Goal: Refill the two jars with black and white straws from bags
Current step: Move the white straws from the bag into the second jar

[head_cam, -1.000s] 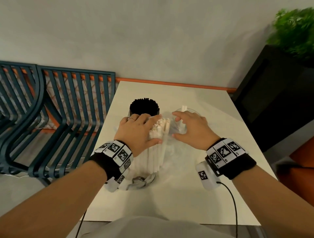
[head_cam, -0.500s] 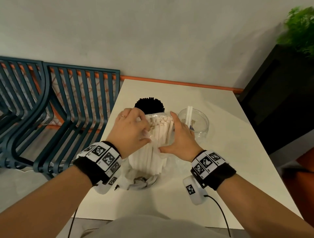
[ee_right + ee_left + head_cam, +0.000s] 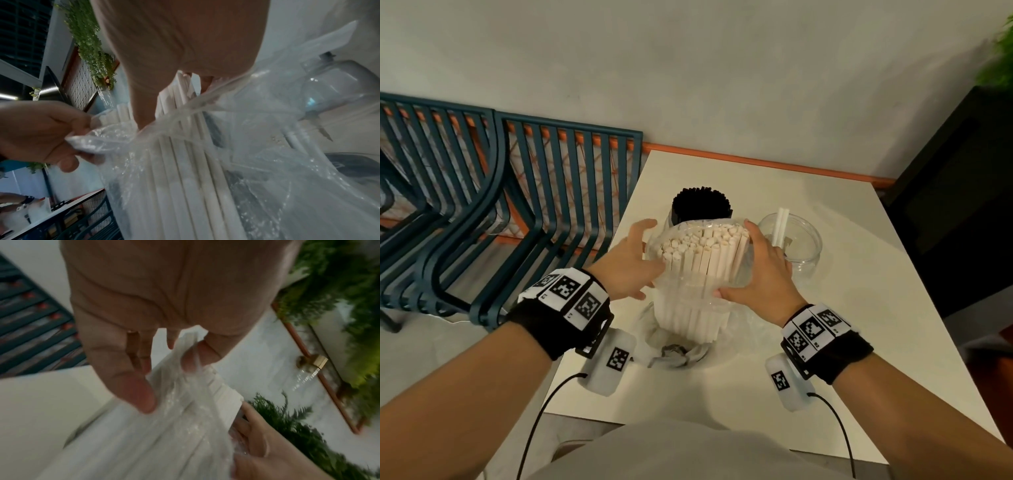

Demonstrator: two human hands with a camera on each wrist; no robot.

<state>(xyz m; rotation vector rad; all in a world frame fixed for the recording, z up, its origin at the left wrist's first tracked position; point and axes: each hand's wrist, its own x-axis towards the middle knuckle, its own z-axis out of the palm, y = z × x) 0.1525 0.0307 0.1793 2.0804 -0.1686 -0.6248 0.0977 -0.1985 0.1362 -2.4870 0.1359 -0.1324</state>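
Standing upright near the middle of the white table (image 3: 835, 308), a clear plastic bag (image 3: 688, 291) packed with white straws (image 3: 702, 260) is held from both sides. On its left side the bag's film is pinched by the left hand (image 3: 626, 270), thumb and curled fingertips closed on the plastic, as the wrist views confirm. On its right side the bundle is pressed by the right hand (image 3: 760, 274), fingers laid fairly straight against the bag, thumb low on the near face. Just behind the bag, a jar filled with black straws (image 3: 702, 205) is seen. To the far right, close beside the right hand, a clear glass jar (image 3: 801, 246) is placed, only two white straws leaning inside. Crumpled plastic (image 3: 678, 353) is left on the table at the bag's near foot. Blue slatted chairs (image 3: 517, 212) are lined up at left.
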